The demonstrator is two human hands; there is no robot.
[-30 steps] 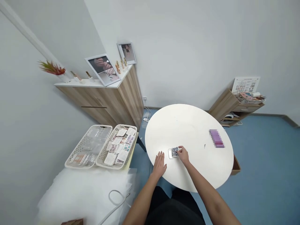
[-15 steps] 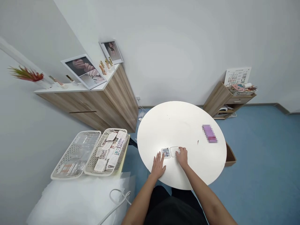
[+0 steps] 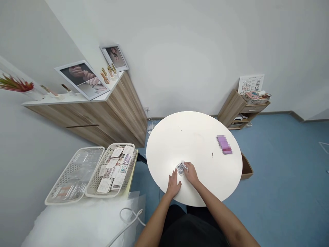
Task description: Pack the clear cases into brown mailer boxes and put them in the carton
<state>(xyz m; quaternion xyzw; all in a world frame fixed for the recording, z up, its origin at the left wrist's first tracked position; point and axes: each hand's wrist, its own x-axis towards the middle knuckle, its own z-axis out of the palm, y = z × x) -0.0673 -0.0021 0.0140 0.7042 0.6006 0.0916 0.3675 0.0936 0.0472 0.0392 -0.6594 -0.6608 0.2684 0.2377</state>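
A small clear plastic case (image 3: 180, 168) lies on the near part of the round white table (image 3: 195, 137). Dark, glossy nail-like pieces sit in rows inside it; they are too small to make out exactly. My right hand (image 3: 191, 173) grips the case's hinged lid at the right side, and the lid stands tilted up, partly hidden by the fingers. My left hand (image 3: 173, 186) rests on the table with fingers stretched out, their tips at the case's left edge.
A blurred-out purple item (image 3: 224, 144) lies at the table's right. To the left are a white basket of cards (image 3: 113, 195) and another of clear plastic boxes (image 3: 48, 197). Behind them stands a wooden cabinet (image 3: 128, 106); a small shelf unit (image 3: 228, 106) is at the back right.
The lid, lying flat open to the right before, has been raised and swung leftward toward the case by my right hand. The case is turned slightly. My head view has shifted a little.
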